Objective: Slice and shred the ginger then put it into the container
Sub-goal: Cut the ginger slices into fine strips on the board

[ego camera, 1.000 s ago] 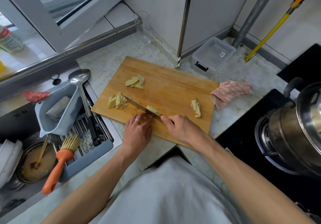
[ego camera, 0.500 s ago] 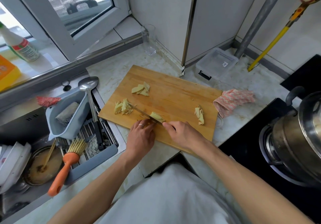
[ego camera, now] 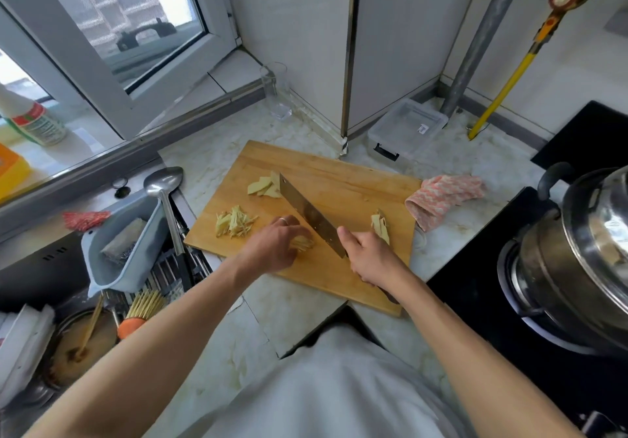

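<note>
The left hand (ego camera: pixel 272 250) curls its fingers over a small bunch of ginger shreds (ego camera: pixel 302 243). The right hand (ego camera: pixel 368 257) grips the cleaver (ego camera: pixel 311 215), whose blade lies between both hands. Beneath them is one wooden cutting board (ego camera: pixel 343 179) on a marble counter (ego camera: pixel 210 152), bearing four ginger piles. Beyond the fingers sits one clear container (ego camera: pixel 407 128) in the tiled corner.

The knife (ego camera: pixel 311 216) handle is hidden inside the right hand (ego camera: pixel 368 257).
</note>
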Tool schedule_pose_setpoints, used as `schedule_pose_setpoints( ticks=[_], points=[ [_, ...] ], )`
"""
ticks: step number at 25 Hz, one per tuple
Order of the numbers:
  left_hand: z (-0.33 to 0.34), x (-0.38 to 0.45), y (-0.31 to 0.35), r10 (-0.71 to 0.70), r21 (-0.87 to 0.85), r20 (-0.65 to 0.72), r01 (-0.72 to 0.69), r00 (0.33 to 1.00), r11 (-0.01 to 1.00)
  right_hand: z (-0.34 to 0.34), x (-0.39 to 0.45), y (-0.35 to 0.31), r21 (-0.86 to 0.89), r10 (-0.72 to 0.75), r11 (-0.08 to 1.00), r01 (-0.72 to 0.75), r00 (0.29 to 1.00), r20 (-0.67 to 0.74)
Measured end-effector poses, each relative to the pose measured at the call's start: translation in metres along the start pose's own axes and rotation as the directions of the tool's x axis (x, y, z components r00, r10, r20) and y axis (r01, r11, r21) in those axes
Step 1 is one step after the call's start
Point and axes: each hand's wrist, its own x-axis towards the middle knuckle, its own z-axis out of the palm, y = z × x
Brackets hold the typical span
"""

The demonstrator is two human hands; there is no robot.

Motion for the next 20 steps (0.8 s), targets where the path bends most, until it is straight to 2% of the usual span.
schedule_pose_setpoints(
  ticks=[5, 12, 17, 20],
  points=[
    [-0.011, 0.02, 0.003, 0.03, 0.085, 0.158, -0.043, 0.987, 0.995, 0.013, -0.004, 0.004, 0.039, 0.032, 0.999, -0.031, 0.999, -0.019],
    [-0.007, 0.016, 0.0, 0.052, 0.229, 0.106, -0.075, 0.993, 0.971, 0.021, 0.001, -0.004, 0.059, 0.057, 0.997, -0.056, 0.998, -0.022],
    [-0.021, 0.001, -0.043, -0.124, -0.024, -0.062, 0.123, 0.99, 0.992, 0.026, 0.01, -0.018, 0.081, 0.042, 0.996, -0.042, 0.999, 0.002],
    [-0.039, -0.013, -0.063, -0.271, -0.297, -0.141, 0.22, 0.952, 0.929, 0.031, 0.016, -0.028, 0.086, 0.036, 0.996, -0.038, 0.999, 0.021]
  ],
)
